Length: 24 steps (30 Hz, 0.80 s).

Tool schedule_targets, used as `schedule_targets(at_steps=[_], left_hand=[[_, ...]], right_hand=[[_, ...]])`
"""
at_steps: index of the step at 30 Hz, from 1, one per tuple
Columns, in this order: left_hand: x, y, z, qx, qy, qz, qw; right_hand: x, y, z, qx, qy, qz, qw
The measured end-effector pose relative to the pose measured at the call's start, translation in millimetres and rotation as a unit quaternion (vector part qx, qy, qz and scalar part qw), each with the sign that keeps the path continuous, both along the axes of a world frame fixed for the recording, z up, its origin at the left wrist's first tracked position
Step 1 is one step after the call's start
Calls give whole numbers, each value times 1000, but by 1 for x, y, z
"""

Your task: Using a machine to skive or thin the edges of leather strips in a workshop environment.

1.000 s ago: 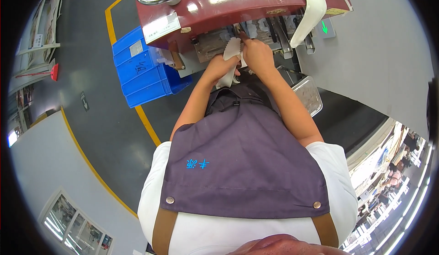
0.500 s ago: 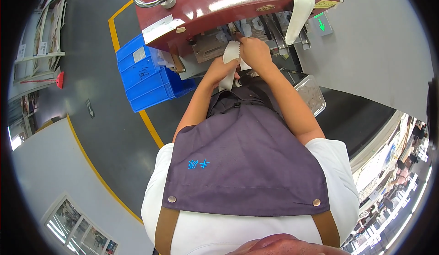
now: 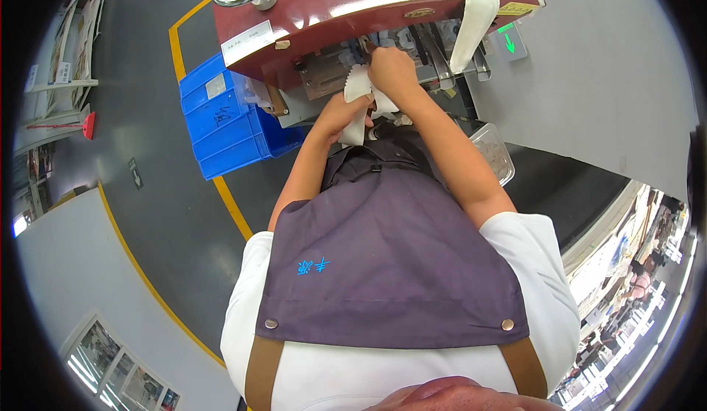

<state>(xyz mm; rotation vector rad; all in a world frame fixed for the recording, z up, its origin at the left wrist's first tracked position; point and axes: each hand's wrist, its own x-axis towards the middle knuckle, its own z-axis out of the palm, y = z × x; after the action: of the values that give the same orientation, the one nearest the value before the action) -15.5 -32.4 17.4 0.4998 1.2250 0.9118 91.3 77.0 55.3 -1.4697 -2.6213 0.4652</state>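
Head view, looking down: a person in a purple-grey cloth apron [image 3: 390, 271] works at a glossy maroon metal machine [image 3: 331, 9].
White, flat, flexible-looking strip with a scalloped upper edge [image 3: 356, 83]: upright between the hands, just in front of the machine's mouth, its lower end close to the apron.
Left hand [image 3: 341, 114]: fingers and thumb closed on the strip's middle.
Right hand [image 3: 392, 71]: beside the strip's upper end, fingers reaching to the machine's mouth; whether they pinch anything, I cannot tell.
Second white piece [image 3: 384, 103]: below the right hand, beside the strip; what supports it is unclear.
Work done: scallops already show at the strip's upper end; whether this machine made them is not visible.
Work left: the handling looks midway, as the strip is in hand and not yet set down; how many pieces remain cannot be told.
Blue ribbed plastic bin [image 3: 221, 120]: left of the machine, contents mostly hidden.
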Motion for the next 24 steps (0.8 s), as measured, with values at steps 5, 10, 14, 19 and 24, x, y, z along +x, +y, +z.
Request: schedule_targets(at_steps=[5,10,14,19,24], left_hand=[[-6,-14,6,11,32,17,999],[-28,-38,1,-4,-65,48,997],[-68,-108,-35,-32,-145,245,958],[-94,-253,-118,-82,-144,488,857],[-65,-335,-113,-161,-70,626,759]], right_hand=[[34,-17,-16,4,98,-9,995],[74,-19,-18,-261,384,-184,866],[89,-26,-25,-278,448,-221,820],[96,-41,-36,-300,459,-251,798],[106,-39,-43,-317,446,-277,790]])
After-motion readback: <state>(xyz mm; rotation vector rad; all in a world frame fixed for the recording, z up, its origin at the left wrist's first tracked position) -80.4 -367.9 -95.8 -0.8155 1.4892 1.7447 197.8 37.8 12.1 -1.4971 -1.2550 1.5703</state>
